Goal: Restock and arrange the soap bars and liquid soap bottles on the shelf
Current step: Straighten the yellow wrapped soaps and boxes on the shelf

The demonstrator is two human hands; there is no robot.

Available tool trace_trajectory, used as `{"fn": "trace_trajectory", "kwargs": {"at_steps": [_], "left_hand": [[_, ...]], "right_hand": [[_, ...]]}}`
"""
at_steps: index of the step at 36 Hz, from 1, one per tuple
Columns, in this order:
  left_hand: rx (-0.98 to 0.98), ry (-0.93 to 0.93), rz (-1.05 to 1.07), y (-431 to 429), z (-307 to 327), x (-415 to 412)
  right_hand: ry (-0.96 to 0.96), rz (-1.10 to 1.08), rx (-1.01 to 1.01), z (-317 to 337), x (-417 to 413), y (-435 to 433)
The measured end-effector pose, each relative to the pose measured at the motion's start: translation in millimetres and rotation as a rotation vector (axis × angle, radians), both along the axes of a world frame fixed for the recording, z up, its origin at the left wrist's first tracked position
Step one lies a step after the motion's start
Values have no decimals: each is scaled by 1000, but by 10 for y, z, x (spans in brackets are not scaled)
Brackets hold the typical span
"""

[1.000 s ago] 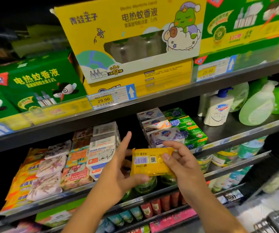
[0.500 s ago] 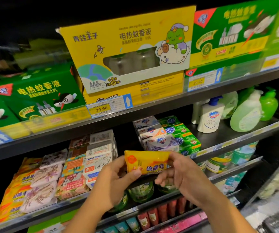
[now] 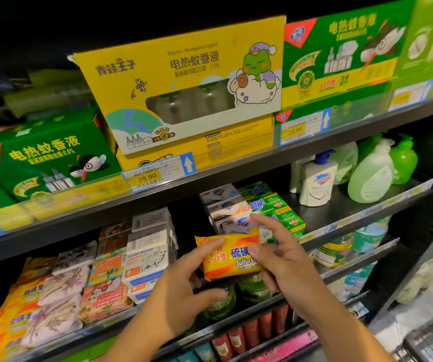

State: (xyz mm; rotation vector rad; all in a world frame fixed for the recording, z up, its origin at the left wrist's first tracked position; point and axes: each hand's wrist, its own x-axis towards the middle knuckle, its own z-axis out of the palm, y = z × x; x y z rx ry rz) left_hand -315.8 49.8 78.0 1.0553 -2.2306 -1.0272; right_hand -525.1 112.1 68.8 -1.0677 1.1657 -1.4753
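A yellow and orange sulfur soap bar (image 3: 227, 257) is held front side up before the middle shelf (image 3: 361, 218). My left hand (image 3: 184, 291) grips its left end with thumb on top. My right hand (image 3: 278, 257) holds its right end, index finger stretched up toward the white soap boxes (image 3: 226, 207). Green soap boxes (image 3: 278, 210) lie beside those. Further right stand a white pump bottle (image 3: 316, 181) and green liquid soap bottles (image 3: 372, 173). Stacks of wrapped and boxed soap bars (image 3: 100, 273) fill the shelf's left part.
Large yellow (image 3: 184, 82) and green (image 3: 340, 61) mosquito liquid boxes sit on the upper shelf, with price tags (image 3: 155, 173) on its edge. Lower shelves hold jars (image 3: 220, 304) and small red tubes (image 3: 252, 333). A wire basket (image 3: 429, 343) is at the bottom right.
The soap bar was turned over from its barcode side to its printed front. The hands and bar sit a little higher against the shelf, and the view moved closer.
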Motion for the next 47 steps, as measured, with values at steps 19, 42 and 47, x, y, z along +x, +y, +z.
{"fn": "trace_trajectory", "kwargs": {"at_steps": [19,42,47], "left_hand": [[211,277,202,29,14,94],[71,340,265,54,-11,-407],[102,406,322,24,-94,-323]], "right_hand": [[316,115,-22,-148,23,-200],[49,263,98,-390,253,-132],[216,154,133,-435,-54,-135]]}}
